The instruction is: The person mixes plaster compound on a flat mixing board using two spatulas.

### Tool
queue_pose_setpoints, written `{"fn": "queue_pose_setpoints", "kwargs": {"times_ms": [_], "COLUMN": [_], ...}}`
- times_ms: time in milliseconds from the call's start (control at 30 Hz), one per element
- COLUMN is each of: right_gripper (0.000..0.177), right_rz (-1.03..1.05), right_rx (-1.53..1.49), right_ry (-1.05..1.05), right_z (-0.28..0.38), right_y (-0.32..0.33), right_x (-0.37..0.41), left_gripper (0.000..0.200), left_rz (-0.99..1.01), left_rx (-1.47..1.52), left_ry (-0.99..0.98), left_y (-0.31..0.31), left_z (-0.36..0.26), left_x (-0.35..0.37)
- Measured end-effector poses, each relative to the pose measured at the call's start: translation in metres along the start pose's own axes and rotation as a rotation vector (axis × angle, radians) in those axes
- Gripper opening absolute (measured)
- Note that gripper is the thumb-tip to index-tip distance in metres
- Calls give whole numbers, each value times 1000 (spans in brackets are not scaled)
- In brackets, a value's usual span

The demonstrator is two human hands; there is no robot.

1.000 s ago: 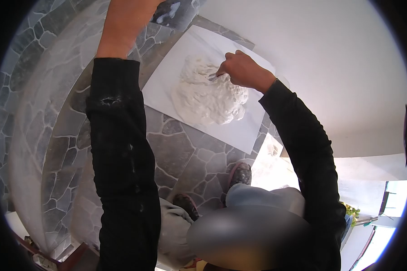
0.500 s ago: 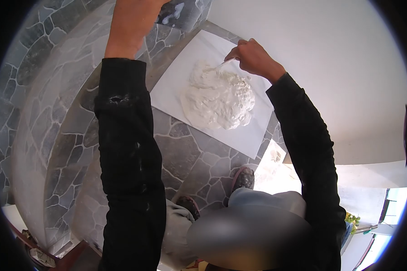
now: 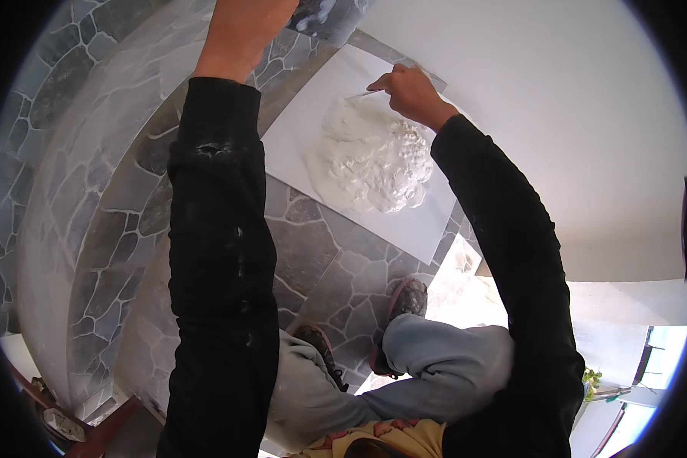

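A mound of wet white paste [image 3: 374, 164] is spread over a flat white board [image 3: 412, 237] on the stone-patterned floor. My right hand [image 3: 411, 91] is closed on a thin tool [image 3: 361, 95], whose end meets the upper edge of the paste. At the top of the view my left hand [image 3: 256, 19] reaches up beside a dark, white-smeared board [image 3: 327, 17]; its fingers are cut off by the frame edge, so its grip cannot be seen.
A pale wall [image 3: 557, 137] rises at the right. Curved stone-patterned steps [image 3: 122, 206] run along the left. My shoes [image 3: 409, 299] stand below the white board. A reddish-brown object [image 3: 107, 431] is at the lower left.
My right hand has moved a little left and up with the thin tool. My left arm has shifted slightly right and up. My legs show more fully at the bottom.
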State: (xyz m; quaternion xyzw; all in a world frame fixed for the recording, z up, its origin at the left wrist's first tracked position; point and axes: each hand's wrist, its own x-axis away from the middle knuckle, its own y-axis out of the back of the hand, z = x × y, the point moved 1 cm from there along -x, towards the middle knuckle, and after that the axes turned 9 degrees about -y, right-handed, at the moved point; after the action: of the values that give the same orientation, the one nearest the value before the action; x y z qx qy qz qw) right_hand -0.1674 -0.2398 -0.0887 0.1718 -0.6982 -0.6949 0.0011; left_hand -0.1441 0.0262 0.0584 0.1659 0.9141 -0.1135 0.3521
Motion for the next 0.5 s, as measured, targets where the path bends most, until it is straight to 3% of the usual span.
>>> {"fn": "queue_pose_setpoints", "kwargs": {"times_ms": [100, 167, 233, 300, 333, 400, 500], "right_gripper": [45, 46, 48, 48, 47, 50, 47], "right_rz": [111, 207, 212, 120, 29, 66, 105], "right_rx": [-70, -25, 53, -8, -68, -71, -135], "right_ry": [11, -15, 0, 1, -2, -20, 12], "right_z": [2, -8, -6, -2, -3, 9, 15], "right_y": [-9, 7, 26, 6, -5, -7, 1], "right_x": [14, 13, 7, 1, 0, 0, 13], "left_gripper": [12, 13, 13, 11, 11, 11, 11], "left_rz": [108, 123, 81, -53, -45, 66, 137], "left_rx": [-32, -234, -153, 27, 35, -34, -110], "left_ry": [-29, -47, -76, 64, 68, -41, -33], "left_y": [-3, 0, 0, -5, -6, -4, -5], "left_z": [-4, -11, -14, -14, -9, 3, 2], "left_x": [-1, 2, 1, 0, 0, -1, 1]}}
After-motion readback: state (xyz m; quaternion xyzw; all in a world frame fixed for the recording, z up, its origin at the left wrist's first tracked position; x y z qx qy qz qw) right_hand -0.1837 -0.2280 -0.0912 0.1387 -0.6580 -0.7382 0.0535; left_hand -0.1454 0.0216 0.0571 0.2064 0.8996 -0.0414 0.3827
